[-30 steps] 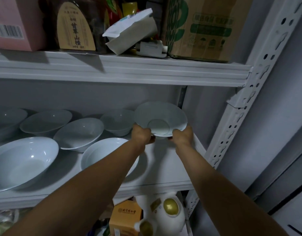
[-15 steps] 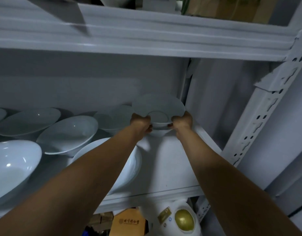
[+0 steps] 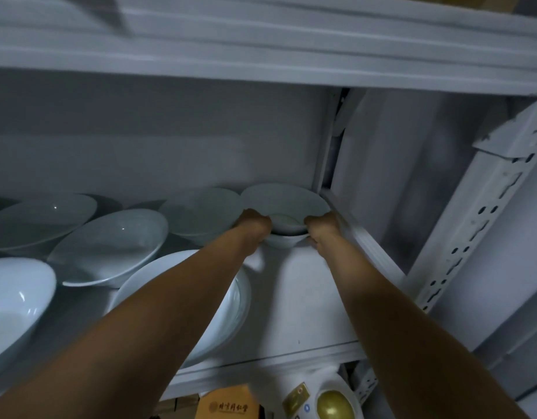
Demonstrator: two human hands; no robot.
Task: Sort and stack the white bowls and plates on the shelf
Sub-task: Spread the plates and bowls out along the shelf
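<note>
Nearest, at the front of the white metal shelf (image 3: 306,300), a wide white glazed bowl (image 3: 231,313) lies under the left forearm. Farther in, by the back right corner, the left hand (image 3: 253,226) and right hand (image 3: 321,226) each curl over the near rim of a shallow white ceramic bowl (image 3: 285,201). It sits over a smaller white bowl (image 3: 283,241), though in the dim light I cannot tell whether it is fully seated. Such glazed ware is likely stiff, slick, fairly weighty and quick to chip, so a two-sided rim hold, lowered gently, looks safest.
</note>
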